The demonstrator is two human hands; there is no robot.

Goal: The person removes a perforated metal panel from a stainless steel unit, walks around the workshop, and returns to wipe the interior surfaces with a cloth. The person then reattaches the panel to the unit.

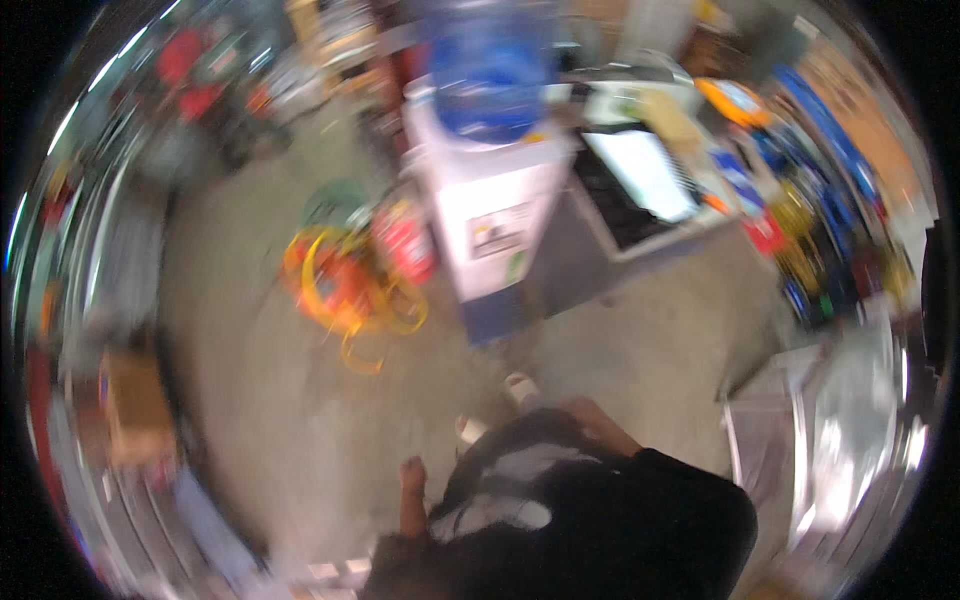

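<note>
The whole view is smeared by motion. My left hand (412, 472) hangs low over the concrete floor (330, 440), left of my dark shirt, touching nothing that I can see. Its fingers are too blurred to read. On the right, my bare forearm (612, 432) comes out of a black sleeve and runs to the front of my body, where the right hand's fingers cannot be made out. Ahead of me stands a white water dispenser (490, 205) with a blue water bottle (490, 75) on top. Neither hand is near it.
An orange and yellow coil of cable or hose (345, 285) lies on the floor beside a red container (403, 240). Right of the dispenser is a cluttered table holding white paper (640, 170). A cardboard box (138, 405) sits at left; a glossy panelled object (810, 430) stands at right.
</note>
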